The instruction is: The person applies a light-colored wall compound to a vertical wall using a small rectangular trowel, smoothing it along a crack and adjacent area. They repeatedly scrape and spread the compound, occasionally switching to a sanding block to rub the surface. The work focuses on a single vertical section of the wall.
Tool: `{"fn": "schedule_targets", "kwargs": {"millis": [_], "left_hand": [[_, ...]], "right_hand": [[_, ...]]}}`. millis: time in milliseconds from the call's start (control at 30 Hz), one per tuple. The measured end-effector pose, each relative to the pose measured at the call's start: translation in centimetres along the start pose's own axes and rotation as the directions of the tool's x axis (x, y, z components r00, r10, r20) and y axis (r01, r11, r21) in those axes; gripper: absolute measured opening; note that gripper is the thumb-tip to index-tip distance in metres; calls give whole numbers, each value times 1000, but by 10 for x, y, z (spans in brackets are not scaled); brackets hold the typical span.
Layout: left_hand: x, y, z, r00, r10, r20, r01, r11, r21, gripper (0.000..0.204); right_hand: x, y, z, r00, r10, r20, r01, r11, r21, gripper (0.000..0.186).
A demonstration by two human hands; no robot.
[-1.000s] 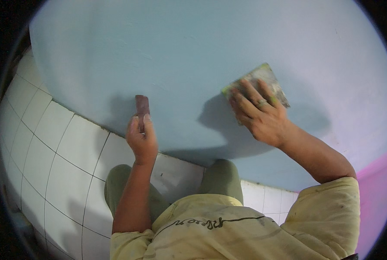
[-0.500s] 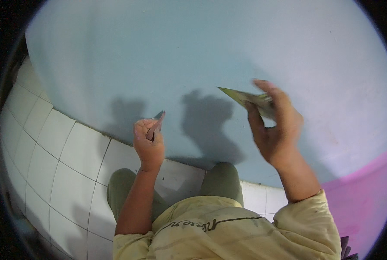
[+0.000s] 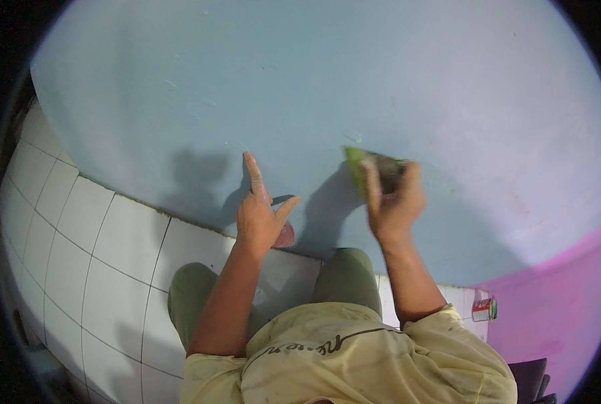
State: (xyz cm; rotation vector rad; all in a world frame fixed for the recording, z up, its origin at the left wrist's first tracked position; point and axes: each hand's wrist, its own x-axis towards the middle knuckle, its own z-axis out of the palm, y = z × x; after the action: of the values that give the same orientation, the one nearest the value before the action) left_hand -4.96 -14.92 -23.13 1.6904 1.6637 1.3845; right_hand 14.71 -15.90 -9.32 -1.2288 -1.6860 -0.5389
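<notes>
The left hand [image 3: 256, 221] is against or close to the pale blue wall [image 3: 300, 81]; contact is hard to tell. Its index finger points up the wall and its thumb spreads sideways, while the other fingers fold inward around a strip [image 3: 285, 236]. The strip's reddish end sticks out below the thumb; the grip itself is hidden. The right hand [image 3: 396, 210], slightly blurred, pinches a green-edged, grey pad [image 3: 389, 173] between thumb and fingers, the pad reaching past the thumb toward the left hand. Below the left hand lies the white tiled floor [image 3: 122, 269]. Low and rightward of the right hand are a can [image 3: 484, 309] and a pink wall [image 3: 549, 310].
</notes>
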Motion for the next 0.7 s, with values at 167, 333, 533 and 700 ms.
{"fn": "schedule_targets", "kwargs": {"millis": [167, 333, 533, 700], "left_hand": [[5, -13, 15, 996, 59, -60, -57, 998, 33, 132], [4, -15, 16, 995, 63, -71, -61, 997, 38, 132], [5, -21, 18, 990, 95, -101, -93, 995, 27, 132], [6, -18, 19, 994, 82, -75, -79, 996, 41, 132]], "right_hand": [[22, 3, -20, 995, -82, -50, 79, 995, -54, 34], [30, 6, -17, 997, -25, -68, 33, 991, 131, 35], [37, 6, -23, 988, -152, 21, 152, 988, 3, 33], [16, 14, -23, 962, -213, 170, 233, 967, -108, 30]]}}
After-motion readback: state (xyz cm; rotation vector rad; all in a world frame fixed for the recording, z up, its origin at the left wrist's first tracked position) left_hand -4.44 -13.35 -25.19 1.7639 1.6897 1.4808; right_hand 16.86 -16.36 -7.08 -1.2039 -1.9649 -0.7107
